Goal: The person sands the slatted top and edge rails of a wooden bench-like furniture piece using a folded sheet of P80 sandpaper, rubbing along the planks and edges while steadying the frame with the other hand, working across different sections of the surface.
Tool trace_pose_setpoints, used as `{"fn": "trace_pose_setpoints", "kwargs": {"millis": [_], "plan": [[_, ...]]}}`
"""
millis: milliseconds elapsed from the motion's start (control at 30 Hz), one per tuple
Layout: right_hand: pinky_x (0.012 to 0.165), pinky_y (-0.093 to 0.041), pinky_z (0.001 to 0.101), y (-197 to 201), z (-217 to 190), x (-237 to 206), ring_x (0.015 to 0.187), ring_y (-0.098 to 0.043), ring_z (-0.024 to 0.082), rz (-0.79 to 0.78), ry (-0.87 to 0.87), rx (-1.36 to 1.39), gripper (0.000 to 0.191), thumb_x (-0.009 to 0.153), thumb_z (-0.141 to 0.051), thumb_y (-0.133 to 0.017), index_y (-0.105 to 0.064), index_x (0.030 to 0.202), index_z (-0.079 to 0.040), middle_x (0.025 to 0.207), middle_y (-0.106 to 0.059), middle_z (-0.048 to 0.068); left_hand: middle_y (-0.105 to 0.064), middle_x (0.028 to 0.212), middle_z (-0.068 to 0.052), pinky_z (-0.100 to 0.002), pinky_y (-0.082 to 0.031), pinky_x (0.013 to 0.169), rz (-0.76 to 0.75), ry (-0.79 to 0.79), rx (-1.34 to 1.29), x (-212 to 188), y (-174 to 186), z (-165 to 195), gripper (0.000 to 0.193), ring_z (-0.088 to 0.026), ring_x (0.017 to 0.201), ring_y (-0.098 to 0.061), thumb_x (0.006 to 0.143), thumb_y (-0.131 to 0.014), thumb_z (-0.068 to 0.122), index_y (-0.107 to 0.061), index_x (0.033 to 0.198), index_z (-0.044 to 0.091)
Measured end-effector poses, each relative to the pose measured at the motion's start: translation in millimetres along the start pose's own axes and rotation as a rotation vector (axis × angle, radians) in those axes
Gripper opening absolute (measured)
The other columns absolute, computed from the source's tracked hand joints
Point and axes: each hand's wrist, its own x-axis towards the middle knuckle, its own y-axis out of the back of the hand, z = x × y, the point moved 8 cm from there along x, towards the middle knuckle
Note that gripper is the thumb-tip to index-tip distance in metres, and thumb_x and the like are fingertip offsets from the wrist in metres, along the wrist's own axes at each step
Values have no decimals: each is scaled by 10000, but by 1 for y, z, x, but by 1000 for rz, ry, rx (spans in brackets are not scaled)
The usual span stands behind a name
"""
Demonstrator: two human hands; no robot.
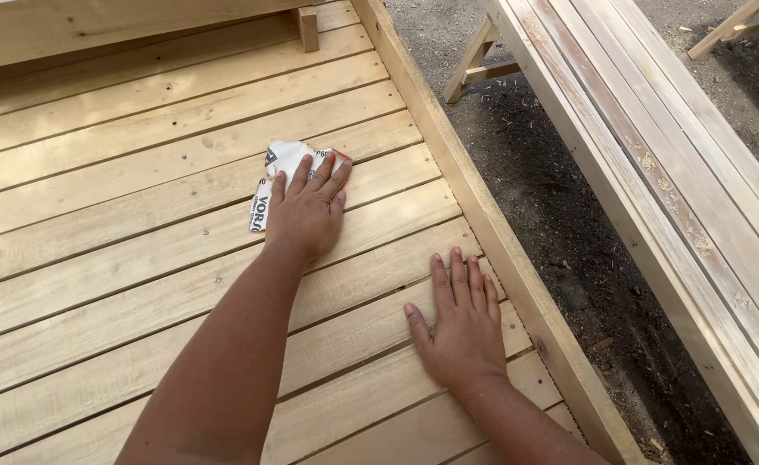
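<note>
My left hand [306, 211] lies flat on a crumpled white sheet of sandpaper [278, 164] and presses it against a pale wooden slat [138, 185] of a slatted panel. The paper sticks out above and to the left of my fingers. My right hand [458, 323] rests palm down, fingers together, on slats nearer the panel's right side, holding nothing. It sits just left of the panel's side rail [483, 215].
The slatted panel fills the left of the view, with a raised wooden board [95, 30] along its far edge. Dark ground with sawdust [560, 224] lies to the right of the rail. Beyond it stands a second long wooden frame [655, 164] with dusty boards.
</note>
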Motion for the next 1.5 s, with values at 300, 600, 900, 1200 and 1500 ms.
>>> {"fn": "trace_pose_setpoints", "kwargs": {"millis": [300,600,900,1200,1500], "plan": [[1227,-47,454,6,-3,-3,1538,-88,321,11,-10,24,789,980,-550,-406,-216,1581,-76,1655,-165,183,-306,1605,67,-491,-93,1216,401,-335,65,-294,-38,4,552,-192,1496,-205,1027,-302,448,-290,1575,382],[1224,-49,457,4,-4,-2,1535,-87,326,12,3,-9,789,982,-556,-383,-212,1580,-70,1647,-159,193,-310,1631,117,-481,-99,1255,228,-255,104,-251,-25,-35,532,-160,1513,-199,1056,-236,436,-317,1579,378],[1224,-21,483,-1,-1,1,1569,-41,340,-26,-10,-14,801,981,-571,-353,-167,1595,-91,1692,-127,193,-131,1703,130,-441,-26,1266,32,240,-31,-39,14,-102,570,-139,1563,-81,1038,-203,420,-184,1607,425],[1230,-33,445,4,-2,-2,1541,-61,300,-24,-24,3,792,980,-575,-371,-180,1589,-105,1663,-143,164,-329,1609,73,-502,-138,1184,242,-145,38,-277,-53,-28,580,-188,1478,-263,985,-380,426,-333,1561,372],[1217,-30,454,4,-3,0,1528,-60,305,-30,-32,-7,804,971,-571,-371,-160,1589,-102,1700,-137,170,-286,1622,-2,-574,-105,1191,390,-371,30,-276,-52,15,583,-288,1493,-227,1006,-329,535,-298,1564,367]]}}
